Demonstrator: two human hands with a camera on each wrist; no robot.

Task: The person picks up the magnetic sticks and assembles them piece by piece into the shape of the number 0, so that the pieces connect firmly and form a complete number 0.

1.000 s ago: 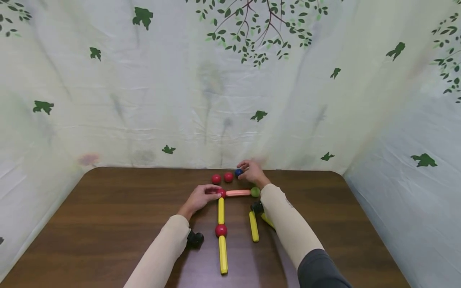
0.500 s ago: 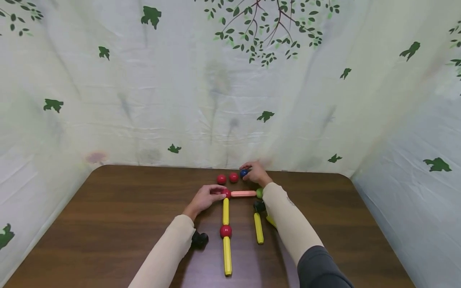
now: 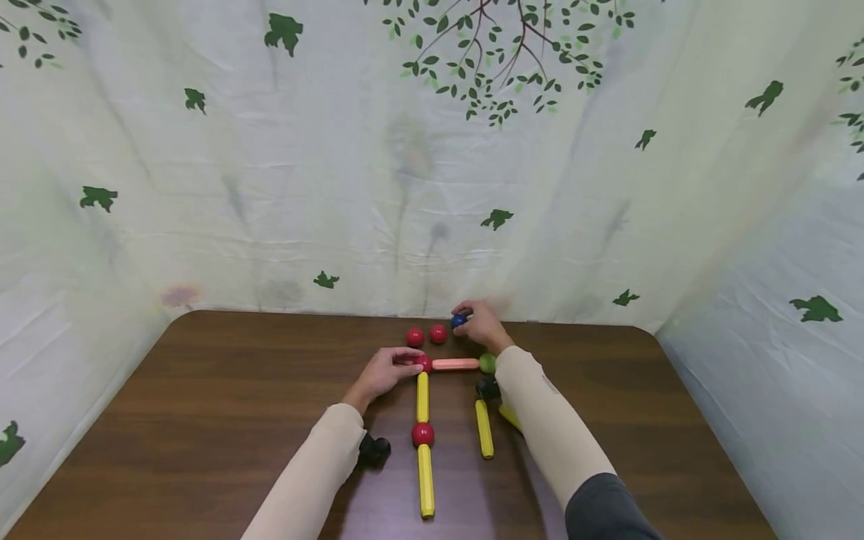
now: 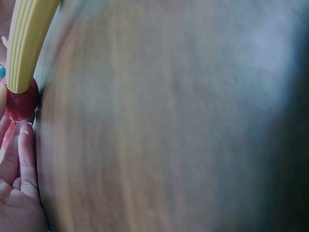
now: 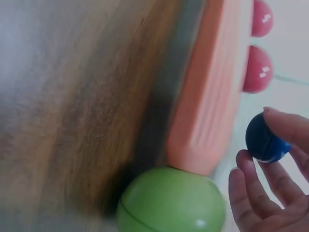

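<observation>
My left hand (image 3: 388,375) grips a red ball (image 3: 424,364) at the corner of a chain of sticks and balls. From that ball a yellow stick (image 3: 422,397) runs toward me to another red ball (image 3: 423,434), then a second yellow stick (image 3: 426,481). To its right a pink stick (image 3: 455,364) leads to a green ball (image 5: 171,203). Near the table's back edge my right hand (image 3: 482,328) pinches a blue ball (image 5: 265,139) between thumb and fingers. In the left wrist view, the gripped red ball (image 4: 22,101) sits at the yellow stick's end, fingertips against it.
Two loose red balls (image 3: 415,337) lie left of the blue one, along the back of the wooden table (image 3: 270,405). Another yellow stick (image 3: 484,429) lies right of the chain, and one more (image 3: 511,417) is partly hidden by the right sleeve. A leaf-patterned cloth (image 3: 324,187) hangs behind.
The view has shifted slightly, moving the whole scene right in the picture. My right hand, with the blue ball, has edged slightly away from the red balls. The left hand keeps its hold.
</observation>
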